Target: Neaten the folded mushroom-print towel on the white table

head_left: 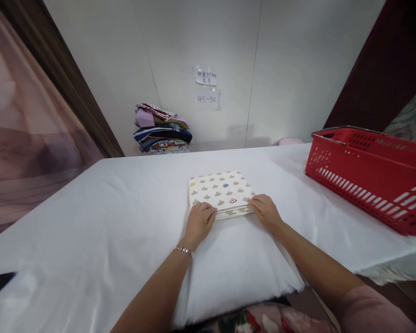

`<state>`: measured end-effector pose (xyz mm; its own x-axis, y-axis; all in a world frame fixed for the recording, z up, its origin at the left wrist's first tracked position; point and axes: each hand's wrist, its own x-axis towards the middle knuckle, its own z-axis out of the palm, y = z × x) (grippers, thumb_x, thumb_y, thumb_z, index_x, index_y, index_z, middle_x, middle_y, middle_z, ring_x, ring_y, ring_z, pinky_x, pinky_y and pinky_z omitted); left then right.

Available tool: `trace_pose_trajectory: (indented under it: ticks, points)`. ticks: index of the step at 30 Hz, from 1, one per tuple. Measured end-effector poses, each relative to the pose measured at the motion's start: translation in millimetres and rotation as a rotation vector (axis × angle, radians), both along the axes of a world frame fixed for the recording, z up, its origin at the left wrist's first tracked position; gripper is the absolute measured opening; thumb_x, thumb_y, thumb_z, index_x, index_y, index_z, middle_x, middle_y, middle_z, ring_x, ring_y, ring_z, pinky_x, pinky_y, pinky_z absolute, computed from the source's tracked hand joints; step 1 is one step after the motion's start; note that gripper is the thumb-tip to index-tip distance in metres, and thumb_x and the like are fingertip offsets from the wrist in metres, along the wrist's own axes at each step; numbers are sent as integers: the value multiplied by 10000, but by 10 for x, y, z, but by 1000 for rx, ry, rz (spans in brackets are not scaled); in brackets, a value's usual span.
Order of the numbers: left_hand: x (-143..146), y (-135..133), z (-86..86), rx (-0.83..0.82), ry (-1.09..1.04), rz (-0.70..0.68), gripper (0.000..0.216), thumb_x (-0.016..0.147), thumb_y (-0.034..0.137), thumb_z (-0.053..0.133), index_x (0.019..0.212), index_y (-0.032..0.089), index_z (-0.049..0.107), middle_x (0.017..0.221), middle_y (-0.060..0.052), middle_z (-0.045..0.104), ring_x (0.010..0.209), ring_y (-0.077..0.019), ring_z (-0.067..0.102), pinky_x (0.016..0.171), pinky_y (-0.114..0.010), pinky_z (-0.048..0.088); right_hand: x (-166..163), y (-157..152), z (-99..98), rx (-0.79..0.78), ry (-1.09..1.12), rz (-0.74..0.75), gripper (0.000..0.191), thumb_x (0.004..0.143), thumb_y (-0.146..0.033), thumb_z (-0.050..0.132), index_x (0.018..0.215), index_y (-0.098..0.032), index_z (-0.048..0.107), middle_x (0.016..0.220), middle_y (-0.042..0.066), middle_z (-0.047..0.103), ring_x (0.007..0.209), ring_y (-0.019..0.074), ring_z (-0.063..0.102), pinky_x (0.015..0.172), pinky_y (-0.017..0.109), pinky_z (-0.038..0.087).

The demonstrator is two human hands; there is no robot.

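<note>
A folded white cloth (pixel 222 187) with a grey repeating print and a few yellow, blue and pink motifs lies on the white-covered table (pixel 125 208). Its layers show along the near edge. My left hand (pixel 201 221) pinches the near left corner, fingers bent over the top and the thumb at the edge. At the near right corner, my right hand (pixel 264 209) grips the same edge between thumb and fingers. The undersides of both grips are hidden.
A red plastic basket (pixel 367 175) with a metal handle stands at the right of the table. Beyond the far edge, a stack of folded fabrics (pixel 162 129) rests against the wall. Two paper signs (pixel 207 88) hang there. A curtain (pixel 27 115) borders the left side.
</note>
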<state>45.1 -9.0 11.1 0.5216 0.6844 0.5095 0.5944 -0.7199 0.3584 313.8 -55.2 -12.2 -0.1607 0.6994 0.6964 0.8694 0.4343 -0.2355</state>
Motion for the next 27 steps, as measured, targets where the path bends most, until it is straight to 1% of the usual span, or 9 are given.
trace_pose_trajectory:
  ticks: [6, 12, 14, 17, 20, 23, 25, 27]
  points:
    - [-19, 5, -29, -8, 93, -64, 225, 880, 214, 430, 823, 219, 648, 810, -23, 575, 778, -154, 496, 738, -328, 379, 4, -21, 2, -70, -50, 41, 200, 890, -205, 451, 904, -209, 651, 878, 67, 628, 842, 198, 547, 733, 349, 412]
    - [-46, 7, -51, -23, 94, -79, 132, 845, 250, 511, 893, 227, 632, 846, -18, 569, 808, -162, 491, 748, -322, 374, 16, -24, -12, -81, -34, 77, 164, 856, -214, 487, 918, -216, 639, 906, 69, 619, 839, 198, 548, 748, 358, 423]
    - [-50, 1, -58, -14, 106, -74, 141, 831, 253, 536, 939, 233, 623, 869, -22, 570, 819, -168, 491, 753, -327, 373, 22, -23, -36, -77, -39, 87, 159, 848, -224, 500, 927, -217, 637, 917, 74, 618, 842, 202, 549, 751, 363, 429]
    - [-40, -11, -66, -2, 132, -57, 115, 830, 223, 530, 893, 229, 626, 848, -26, 563, 813, -170, 488, 742, -326, 369, 15, -28, -56, -91, -27, 85, 163, 841, -240, 506, 937, -218, 636, 928, 76, 618, 851, 209, 552, 760, 370, 437]
    - [-20, -24, -67, 6, 148, -37, 138, 844, 200, 499, 795, 219, 626, 805, -27, 551, 800, -169, 481, 721, -323, 359, -7, -18, -7, -185, 53, 48, 173, 852, -279, 476, 844, -230, 642, 876, 59, 620, 830, 206, 560, 729, 350, 454]
    - [-5, -37, -65, 10, 161, -20, 153, 848, 209, 493, 756, 213, 616, 807, -28, 552, 797, -169, 474, 708, -324, 354, -5, 90, 88, -322, 140, -4, 256, 865, -323, 431, 720, -235, 623, 802, 37, 613, 805, 198, 570, 697, 325, 464]
    - [-2, -47, -61, 12, 167, -12, 140, 840, 212, 504, 744, 209, 607, 814, -30, 553, 797, -170, 472, 708, -324, 354, 24, 245, 136, -361, 207, -86, 245, 850, -343, 429, 764, -229, 629, 866, 43, 620, 851, 207, 575, 732, 333, 469]
    - [-6, -59, -54, 11, 169, -9, 131, 832, 209, 513, 734, 206, 599, 818, -32, 553, 796, -169, 474, 711, -324, 354, 69, 445, 152, -448, 288, -227, 246, 817, -353, 461, 930, -217, 632, 997, 62, 618, 927, 227, 574, 796, 358, 465]
